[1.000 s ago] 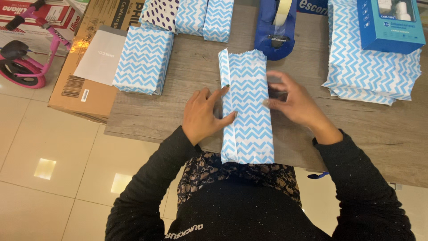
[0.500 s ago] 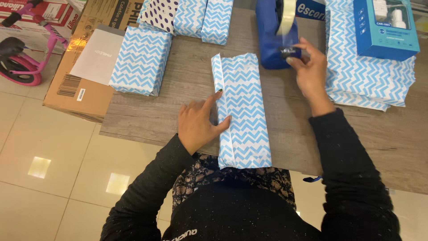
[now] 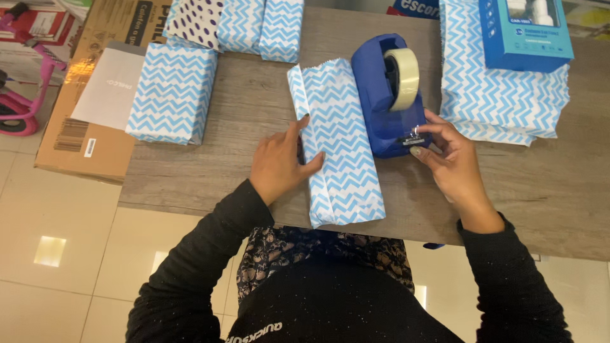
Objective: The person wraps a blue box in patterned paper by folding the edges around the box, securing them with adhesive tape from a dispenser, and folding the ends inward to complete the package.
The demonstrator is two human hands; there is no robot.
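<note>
Fingers of my left hand lie spread and flat against the left edge of the wrapped parcel, thumb tip on its top face, pinning it to the bench without closing round it. Over on the other side, my right hand has its thumb and forefinger pinched together on the loose end of tape at the cutter of the blue tape dispenser; the remaining fingers curl loosely beneath. That parcel, in blue and white zigzag paper, lies lengthwise in front of me at the near middle of the bench, its right side touching the dispenser and its near end reaching to the bench edge.

Beyond my right hand sits a stack of zigzag paper sheets with a blue box on top. To the far left lies another wrapped parcel, and more wrapped packages line the far edge, one of them dotted. A cardboard box stands on the floor just beside the bench.
</note>
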